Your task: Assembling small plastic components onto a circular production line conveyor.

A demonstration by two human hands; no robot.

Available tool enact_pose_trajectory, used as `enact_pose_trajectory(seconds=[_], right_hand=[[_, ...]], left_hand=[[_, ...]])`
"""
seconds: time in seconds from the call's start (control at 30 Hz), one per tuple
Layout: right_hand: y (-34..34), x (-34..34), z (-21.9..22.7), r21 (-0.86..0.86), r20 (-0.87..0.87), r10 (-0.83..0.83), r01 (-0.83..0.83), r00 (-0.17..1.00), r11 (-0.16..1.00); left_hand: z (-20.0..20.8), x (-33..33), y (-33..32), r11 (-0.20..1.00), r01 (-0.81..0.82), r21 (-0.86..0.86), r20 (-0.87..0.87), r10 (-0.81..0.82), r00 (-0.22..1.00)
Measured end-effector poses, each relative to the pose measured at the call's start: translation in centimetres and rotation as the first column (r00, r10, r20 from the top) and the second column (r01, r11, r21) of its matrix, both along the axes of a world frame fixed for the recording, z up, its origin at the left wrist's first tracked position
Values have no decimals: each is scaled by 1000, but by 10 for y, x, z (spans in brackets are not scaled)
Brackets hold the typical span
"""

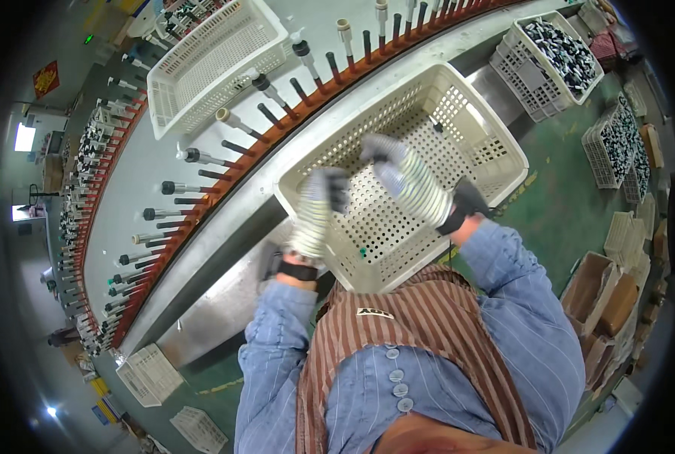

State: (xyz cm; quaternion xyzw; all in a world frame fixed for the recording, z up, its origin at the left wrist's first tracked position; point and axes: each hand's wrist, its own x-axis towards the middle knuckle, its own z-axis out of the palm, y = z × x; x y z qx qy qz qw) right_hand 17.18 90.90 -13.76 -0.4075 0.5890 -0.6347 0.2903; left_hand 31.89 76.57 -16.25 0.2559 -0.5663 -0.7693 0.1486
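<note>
A large cream plastic basket [504,175] with a perforated floor sits in front of me. Only a small dark piece [438,127] and a small green piece [363,252] show inside it. My left hand [324,198], in a striped glove with dark fingertips, hovers over the basket's left part with its fingers curled; whatever they may hold is hidden. My right hand [398,163], gloved alike, reaches over the middle of the basket. Its fingers are smeared by motion, and I cannot see anything in them.
Beyond the basket curves a conveyor track [224,191] with upright dark pegs, many topped with pump-like caps [262,83]. Another cream basket [216,64] stands across the track. At the right, a crate [534,83] holds black and white parts; more filled crates [606,147] stand beyond.
</note>
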Motion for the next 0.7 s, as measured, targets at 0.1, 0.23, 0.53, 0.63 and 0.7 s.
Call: enact_pose_trajectory(seconds=[0.1,0.23,0.53,0.63,0.7], right_hand=[[7,26,4,-74,-752,-71,23,655,997],[40,19,12,55,-639,-10,59,769,997],[185,-1,-85,-1,-197,-860,877,471,481],[213,21,-116,311,73,-927,875,368,372],[218,34,-133,361,256,-881,806,397,468]], left_hand=[[-22,-18,53,894,-71,443,-170,162,972],[11,-34,56,891,105,442,-217,-7,976],[94,-125,-131,747,-598,-291,-554,378,742],[80,-147,-145,785,-560,-263,-517,376,769],[73,-150,-155,794,-459,-398,-338,338,878]])
